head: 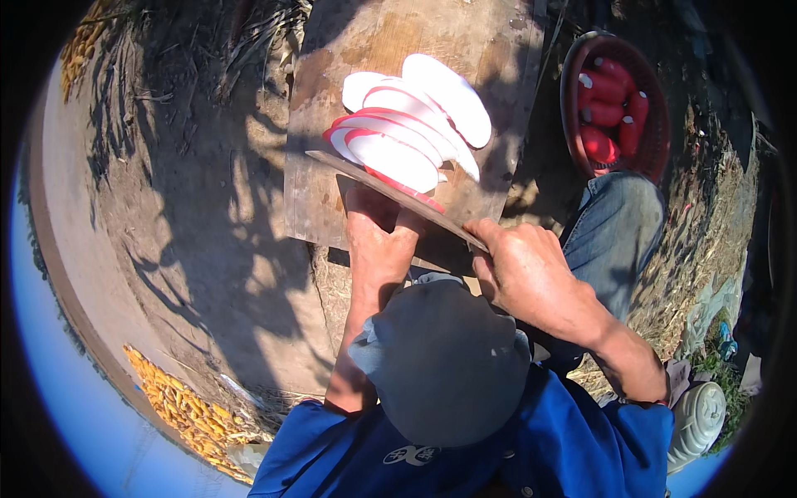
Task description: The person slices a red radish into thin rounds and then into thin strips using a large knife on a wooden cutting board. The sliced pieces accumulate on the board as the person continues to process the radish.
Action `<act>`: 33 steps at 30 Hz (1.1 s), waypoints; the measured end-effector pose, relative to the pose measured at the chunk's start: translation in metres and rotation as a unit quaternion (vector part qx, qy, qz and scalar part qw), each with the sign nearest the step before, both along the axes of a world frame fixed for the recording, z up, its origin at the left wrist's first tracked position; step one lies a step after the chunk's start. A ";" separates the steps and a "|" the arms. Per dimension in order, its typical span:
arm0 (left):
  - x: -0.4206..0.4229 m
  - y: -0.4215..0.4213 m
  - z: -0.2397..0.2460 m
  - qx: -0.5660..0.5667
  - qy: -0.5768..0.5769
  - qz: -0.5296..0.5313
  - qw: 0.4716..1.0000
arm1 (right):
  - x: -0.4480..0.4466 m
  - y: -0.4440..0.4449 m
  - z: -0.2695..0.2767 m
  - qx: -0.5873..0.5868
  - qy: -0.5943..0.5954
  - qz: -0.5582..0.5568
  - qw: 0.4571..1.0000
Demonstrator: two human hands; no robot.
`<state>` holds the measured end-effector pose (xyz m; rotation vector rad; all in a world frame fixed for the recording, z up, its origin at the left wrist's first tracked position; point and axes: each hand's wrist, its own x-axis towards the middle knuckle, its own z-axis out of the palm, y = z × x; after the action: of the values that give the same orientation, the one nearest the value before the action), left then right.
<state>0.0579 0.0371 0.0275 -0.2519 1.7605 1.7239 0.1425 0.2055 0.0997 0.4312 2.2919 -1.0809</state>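
Note:
My right hand (529,267) grips the handle end of a large kitchen knife (389,192), its blade seen nearly edge-on and slanting across a wooden board (398,31). Behind the blade, on the near side, my left hand (380,239) is wrapped around a dark, shaded piece of radish (377,208). The blade and its shadow hide most of that piece and my fingertips. Against the far face of the knife leans a row of white radish slices (392,159) with thin red skin rims. One large white slice (445,99) lies farthest out on the board.
To the right of the board stands a reddish-brown plastic basket (661,124) holding several red radishes (604,90). A jeans-clad knee (622,218) is just below it. Corn cobs (180,404) lie at lower left, and a whitish plastic container (697,423) is at lower right.

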 end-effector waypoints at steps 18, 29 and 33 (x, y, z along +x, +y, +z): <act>0.004 -0.015 -0.023 -0.061 0.017 -0.028 0.998 | -0.038 -0.020 -0.010 0.065 0.032 0.047 0.996; 0.006 -0.013 -0.021 -0.031 0.015 -0.011 0.999 | -0.051 -0.011 -0.011 0.062 0.025 0.051 0.996; 0.003 -0.019 -0.026 -0.056 0.130 -0.032 0.989 | -0.050 -0.034 -0.016 0.094 0.093 0.078 0.988</act>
<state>0.0604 0.0179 0.0010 -0.0166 2.0335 1.6735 0.0926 0.1711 0.0833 0.2254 2.5577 -0.8625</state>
